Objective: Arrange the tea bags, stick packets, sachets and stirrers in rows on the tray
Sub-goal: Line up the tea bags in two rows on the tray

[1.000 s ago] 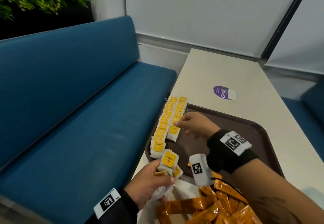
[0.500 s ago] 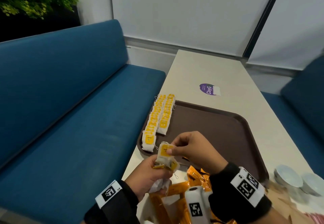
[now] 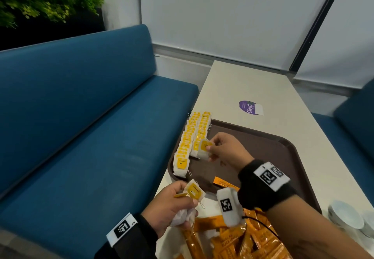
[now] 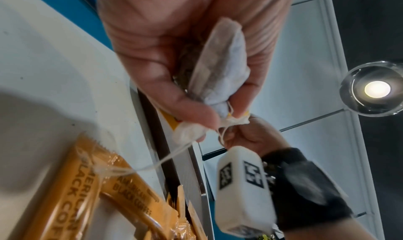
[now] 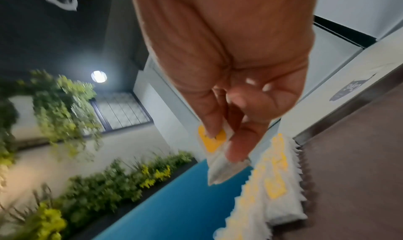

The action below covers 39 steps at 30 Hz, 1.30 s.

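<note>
The tray (image 3: 273, 151), dark brown, lies on the pale bench (image 3: 242, 84) with its long side running away from the person, and two rows of tea bags (image 3: 194, 135) run along its left edge, yellow tags up, each bag overlapping the next. The inner row (image 3: 200, 135) is the shorter one; its near end stops short of the outer row's near end, and that open spot lies just below and to the left of the right hand (image 3: 224, 149), which is the nearer hand to it by far. The right-hand grip is narrow: thumb and fingertips (image 5: 237, 150) pinch a single tea bag (image 3: 204, 149) by its tag end, the pouch hanging toward the row's end, close above it but, as far as I can tell, not yet laid down. The left hand (image 3: 172, 206) waits off the tray's near corner, its grip closed round a small bunch of spare tea bags (image 3: 192, 193). Orange stick packets (image 3: 232, 238) lie heaped on the bench nearest the person, apparently unsorted.
</note>
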Available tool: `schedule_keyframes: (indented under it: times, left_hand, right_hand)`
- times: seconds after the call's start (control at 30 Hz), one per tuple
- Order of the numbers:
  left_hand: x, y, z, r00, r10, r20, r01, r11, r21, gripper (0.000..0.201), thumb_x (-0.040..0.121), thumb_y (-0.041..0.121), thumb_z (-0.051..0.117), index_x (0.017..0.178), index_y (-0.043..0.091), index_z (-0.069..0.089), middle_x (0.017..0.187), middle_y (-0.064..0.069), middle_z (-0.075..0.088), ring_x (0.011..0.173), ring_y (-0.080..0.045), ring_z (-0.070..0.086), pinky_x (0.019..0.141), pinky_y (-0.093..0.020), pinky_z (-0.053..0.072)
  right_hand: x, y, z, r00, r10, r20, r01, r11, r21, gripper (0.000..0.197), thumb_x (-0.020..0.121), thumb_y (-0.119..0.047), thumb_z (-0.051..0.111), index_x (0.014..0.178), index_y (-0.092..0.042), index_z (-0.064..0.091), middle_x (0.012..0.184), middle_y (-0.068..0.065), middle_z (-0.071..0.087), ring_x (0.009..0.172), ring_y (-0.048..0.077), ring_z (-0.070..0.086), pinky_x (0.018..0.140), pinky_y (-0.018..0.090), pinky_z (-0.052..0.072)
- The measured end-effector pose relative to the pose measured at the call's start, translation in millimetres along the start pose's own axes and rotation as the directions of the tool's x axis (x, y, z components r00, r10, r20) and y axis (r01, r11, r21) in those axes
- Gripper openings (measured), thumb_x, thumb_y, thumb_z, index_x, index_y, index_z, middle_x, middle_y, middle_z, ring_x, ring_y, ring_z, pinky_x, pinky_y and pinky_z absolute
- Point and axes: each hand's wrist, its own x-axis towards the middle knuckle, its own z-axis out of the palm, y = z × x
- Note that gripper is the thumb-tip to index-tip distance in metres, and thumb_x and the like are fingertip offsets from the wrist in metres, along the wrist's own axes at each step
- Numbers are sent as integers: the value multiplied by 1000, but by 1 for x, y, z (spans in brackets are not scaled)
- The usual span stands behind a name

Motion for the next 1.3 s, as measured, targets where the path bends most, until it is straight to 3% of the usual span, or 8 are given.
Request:
schedule_keyframes:
  times: [0.17, 0.37, 0.53, 0.67, 0.77, 0.9, 1.07, 1.3]
  left_hand:
    - [3, 0, -7, 1000, 1, -16, -1, 1000, -14, 14, 84, -7, 57, 90, 5, 56, 68, -8, 58, 60, -20, 61, 39, -22, 44]
    - [11, 0, -13, 1000, -5, -13, 4, 999, -42, 21, 72, 4, 69, 89, 9, 58, 66, -1, 63, 62, -19, 63, 41, -23, 44]
    - [14, -3, -14, 1000, -20, -8, 20, 999, -44, 30, 62, 11, 66, 90, 10, 57, 65, 1, 64, 63, -19, 63, 41, -23, 44]
    - [17, -3, -13, 999, -34, -21, 34, 999, -36, 19, 76, 2, 67, 91, 10, 59, 70, -2, 65, 66, -21, 63, 41, -24, 45]
    - [19, -3, -11, 999, -35, -29, 35, 999, 0, 16, 84, -1, 62, 95, 11, 59, 75, -3, 64, 69, -21, 64, 42, -24, 46]
    - [19, 0, -6, 1000, -24, -18, 24, 1000, 5, 15, 84, -2, 61, 94, 10, 59, 75, -8, 61, 68, -22, 62, 41, -23, 44]
    - [17, 2, 3, 1000, -8, 19, 7, 1000, 20, 16, 83, -1, 62, 95, 8, 58, 69, -12, 60, 63, -26, 55, 43, -23, 44]
    - [5, 2, 14, 999, 10, 49, -10, 1000, 9, 15, 85, -4, 57, 94, 7, 56, 67, -8, 60, 62, -22, 58, 42, -24, 45]
  right_hand:
    - [47, 13, 25, 975, 211, 63, -197, 963, -181, 14, 92, -5, 54, 79, -10, 52, 70, 7, 59, 55, 15, 59, 42, 24, 46]
    - [77, 14, 43, 954, 297, 35, -239, 828, -507, 52, 93, -45, 52, 130, -9, 54, 125, 9, 59, 115, 25, 55, 96, 29, 42]
    - [93, 12, 49, 954, 296, -43, -261, 752, -605, 56, 93, -48, 49, 131, -6, 52, 127, 10, 57, 119, 26, 53, 98, 31, 40]
    - [92, 16, 42, 968, 252, 1, -217, 835, -505, 47, 93, -44, 52, 130, -14, 54, 124, 5, 58, 117, 23, 53, 94, 26, 41]
    - [85, 13, 30, 952, 306, -2, -296, 919, -261, 14, 89, -22, 63, 92, -9, 63, 108, 8, 66, 91, 20, 65, 76, 25, 53]
    - [70, 14, 8, 984, 170, -50, -177, 949, -262, 26, 82, 2, 64, 67, -13, 49, 76, 8, 60, 68, 19, 61, 62, 28, 55]
    - [16, 1, -9, 999, 21, 44, -17, 995, -95, 8, 86, -5, 63, 91, -11, 61, 79, 2, 63, 61, 9, 61, 38, 13, 38]
    - [-66, 2, -12, 981, 20, 195, -15, 1000, -25, 17, 84, -30, 67, 91, -14, 66, 85, 6, 72, 68, 7, 64, 55, 23, 47]
